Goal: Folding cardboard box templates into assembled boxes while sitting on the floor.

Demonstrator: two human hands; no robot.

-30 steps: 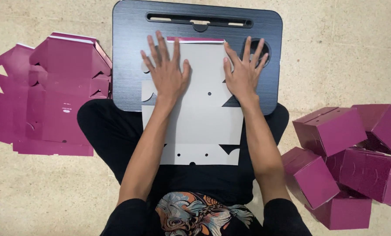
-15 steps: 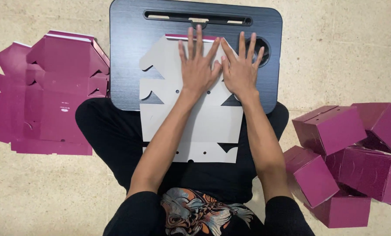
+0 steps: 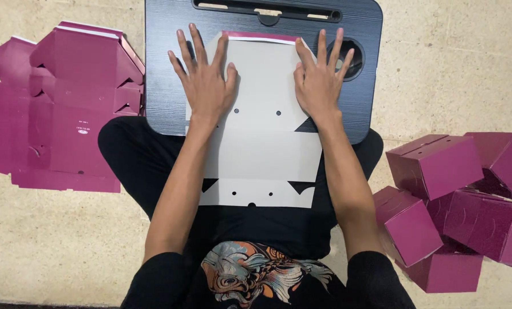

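Left hand (image 3: pixel 205 86) and right hand (image 3: pixel 319 81) pressed flat, fingers spread, on grey box blank (image 3: pixel 259 149), lap desk (image 3: pixel 164 68) cut off at twelve o'clock.

A black lap tray (image 3: pixel 164 86) carries 1 flat grey box blank (image 3: pixel 261 149), partly overhanging.

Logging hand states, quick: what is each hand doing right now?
Left hand: open, flat on the cardboard sheet, holding nothing.
Right hand: open, flat on the same sheet, holding nothing.
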